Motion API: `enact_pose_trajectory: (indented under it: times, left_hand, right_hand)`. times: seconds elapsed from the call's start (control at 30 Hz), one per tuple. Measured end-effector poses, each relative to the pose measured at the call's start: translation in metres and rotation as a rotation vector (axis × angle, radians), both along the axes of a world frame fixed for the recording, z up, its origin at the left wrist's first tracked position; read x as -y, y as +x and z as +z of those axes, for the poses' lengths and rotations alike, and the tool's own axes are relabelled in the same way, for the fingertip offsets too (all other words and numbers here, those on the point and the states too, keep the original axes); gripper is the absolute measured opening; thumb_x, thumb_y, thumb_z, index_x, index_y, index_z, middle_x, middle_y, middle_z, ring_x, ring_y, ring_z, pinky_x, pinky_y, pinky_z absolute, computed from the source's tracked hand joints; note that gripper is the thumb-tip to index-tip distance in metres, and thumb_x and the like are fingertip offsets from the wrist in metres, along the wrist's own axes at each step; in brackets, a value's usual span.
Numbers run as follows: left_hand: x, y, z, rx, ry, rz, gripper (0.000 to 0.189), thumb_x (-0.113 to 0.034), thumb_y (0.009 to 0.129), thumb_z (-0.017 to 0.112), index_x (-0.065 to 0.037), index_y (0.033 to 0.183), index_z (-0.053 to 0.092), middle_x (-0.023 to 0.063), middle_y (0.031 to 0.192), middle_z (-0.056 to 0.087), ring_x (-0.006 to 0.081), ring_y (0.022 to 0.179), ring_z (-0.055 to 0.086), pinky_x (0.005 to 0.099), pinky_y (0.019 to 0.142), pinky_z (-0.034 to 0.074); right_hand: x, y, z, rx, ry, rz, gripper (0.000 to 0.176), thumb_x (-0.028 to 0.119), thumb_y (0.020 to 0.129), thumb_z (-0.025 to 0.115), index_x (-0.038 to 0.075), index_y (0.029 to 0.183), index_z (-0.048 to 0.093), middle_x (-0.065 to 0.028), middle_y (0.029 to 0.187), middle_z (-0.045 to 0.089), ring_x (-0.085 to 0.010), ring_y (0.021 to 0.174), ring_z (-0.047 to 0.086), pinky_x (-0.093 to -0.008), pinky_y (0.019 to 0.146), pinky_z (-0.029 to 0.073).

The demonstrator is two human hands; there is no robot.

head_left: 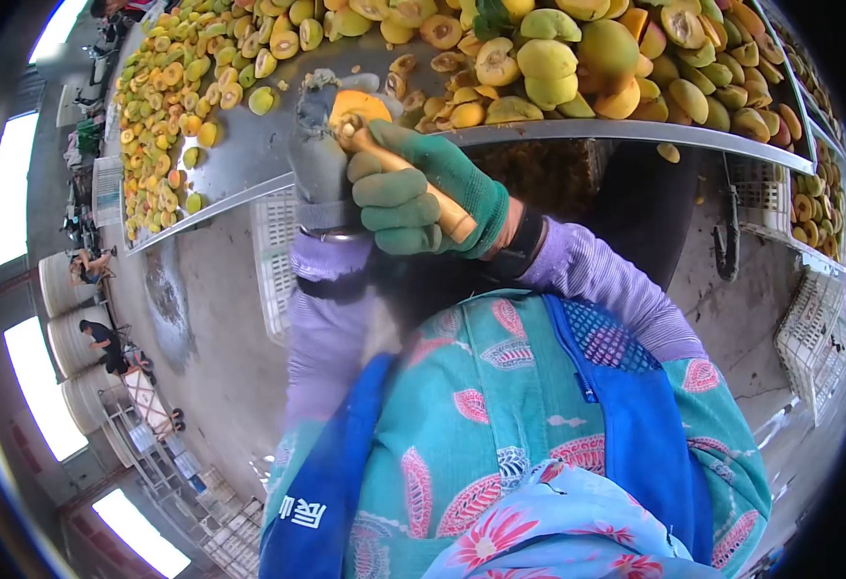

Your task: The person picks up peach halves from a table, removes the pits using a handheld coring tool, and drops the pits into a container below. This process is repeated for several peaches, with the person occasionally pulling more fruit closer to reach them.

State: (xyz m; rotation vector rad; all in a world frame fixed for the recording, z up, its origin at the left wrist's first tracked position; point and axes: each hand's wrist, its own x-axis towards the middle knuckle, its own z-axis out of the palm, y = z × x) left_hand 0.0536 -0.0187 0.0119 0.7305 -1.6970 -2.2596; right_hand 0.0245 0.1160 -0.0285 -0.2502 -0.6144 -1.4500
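My left hand (323, 159), in a grey glove dirty at the fingertips, is closed around a cut yellow-orange peach (362, 104). My right hand (423, 198), in a green glove, is wrapped around the light wooden handle of a pitting tool (454, 214). The tool's front end meets the peach, and its tip is hidden there. Both hands are close together above the near edge of the metal table (266, 130). Halved peaches (495, 63) are heaped just beyond them, many with the brown pit hollow showing.
More peach halves (167, 125) spread over the table's left side. Below the edge stand a white plastic crate (273, 261) and, at right, another crate (809, 333). A person (104, 343) sits far left near large pale tanks (73, 347). Wet concrete floor (210, 289) lies below.
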Motion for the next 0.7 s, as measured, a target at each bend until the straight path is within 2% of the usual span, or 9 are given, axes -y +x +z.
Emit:
enact_pose_trajectory:
  times: [0.17,0.27,0.3,0.4,0.53,0.57,0.6,0.67,0.7]
  left_hand:
    - [-0.021,0.024,0.022,0.014,-0.008,0.117,0.041,-0.039,0.095,0.047,-0.001,0.105,0.059,0.0149,0.085,0.065,0.0221,0.069,0.063,0.0308,0.064,0.054]
    - [-0.001,0.017,0.01,-0.247,-0.885,-0.133,0.038,-0.037,0.095,0.048,-0.002,0.102,0.06,0.0151,0.085,0.065,0.0228,0.069,0.063,0.0324,0.065,0.054]
    - [0.001,0.018,0.01,-0.115,-0.904,-0.192,0.04,-0.04,0.093,0.05,-0.003,0.101,0.061,0.0152,0.085,0.065,0.0228,0.071,0.063,0.0334,0.067,0.054]
    - [0.001,0.009,0.008,0.019,-0.048,-0.137,0.04,-0.04,0.093,0.052,-0.002,0.104,0.06,0.0151,0.086,0.065,0.0232,0.073,0.064,0.0322,0.067,0.054]
    - [-0.01,0.024,0.008,0.017,0.172,0.075,0.039,-0.035,0.094,0.052,-0.002,0.113,0.057,0.0186,0.091,0.064,0.0239,0.075,0.064,0.0305,0.068,0.055]
    - [0.02,0.029,-0.022,-0.015,0.313,0.055,0.049,-0.044,0.096,0.042,0.0,0.114,0.056,0.0153,0.09,0.065,0.0237,0.074,0.064,0.0319,0.065,0.056]
    - [0.026,0.041,-0.027,-0.053,0.333,0.048,0.043,-0.038,0.097,0.042,-0.001,0.115,0.056,0.016,0.093,0.065,0.0232,0.076,0.064,0.0306,0.066,0.056]
    - [0.03,0.062,-0.024,-0.141,0.352,0.027,0.032,-0.025,0.098,0.044,-0.002,0.116,0.056,0.0173,0.097,0.064,0.0222,0.079,0.064,0.0279,0.069,0.055]
    - [0.033,0.074,-0.018,-0.155,0.093,0.011,0.033,-0.029,0.097,0.046,-0.003,0.113,0.058,0.0139,0.096,0.065,0.021,0.079,0.064,0.0291,0.067,0.054]
  right_hand:
    - [-0.005,0.01,0.01,-0.265,0.26,-0.009,0.037,0.048,0.099,0.038,0.014,0.09,0.051,0.0074,0.059,0.041,-0.007,0.046,0.039,-0.0246,0.042,0.032]
    - [-0.013,0.017,0.018,-0.476,0.421,-0.196,0.036,0.048,0.099,0.038,0.014,0.091,0.05,0.0069,0.058,0.041,-0.0072,0.046,0.039,-0.0245,0.042,0.033]
    - [-0.009,0.021,0.009,-0.443,0.44,-0.209,0.036,0.045,0.099,0.039,0.014,0.084,0.05,0.005,0.058,0.045,-0.0097,0.044,0.04,-0.0262,0.042,0.033]
    - [-0.004,0.011,0.001,-0.114,0.202,-0.026,0.036,0.045,0.099,0.039,0.014,0.084,0.049,0.0059,0.057,0.043,-0.0094,0.043,0.037,-0.0254,0.044,0.032]
    - [-0.006,0.009,0.005,-0.148,0.241,0.027,0.035,0.044,0.099,0.041,0.014,0.082,0.05,0.0066,0.057,0.041,-0.0087,0.043,0.037,-0.0249,0.044,0.031]
    - [-0.007,0.011,0.009,-0.297,0.265,-0.031,0.036,0.045,0.097,0.044,0.013,0.082,0.05,0.0049,0.057,0.043,-0.0083,0.044,0.037,-0.0242,0.042,0.03]
    - [-0.015,0.014,0.037,-0.788,0.637,-0.157,0.04,0.047,0.099,0.039,0.012,0.082,0.048,0.003,0.053,0.041,-0.0087,0.038,0.033,-0.0257,0.037,0.027]
    - [-0.022,0.016,0.047,-0.823,0.598,-0.206,0.041,0.048,0.098,0.042,0.011,0.084,0.049,0.0021,0.053,0.041,-0.0087,0.04,0.035,-0.0251,0.038,0.029]
    - [-0.029,0.017,0.047,-0.79,0.606,-0.183,0.039,0.047,0.097,0.044,0.011,0.083,0.048,0.0021,0.054,0.042,-0.0087,0.041,0.037,-0.0243,0.039,0.03]
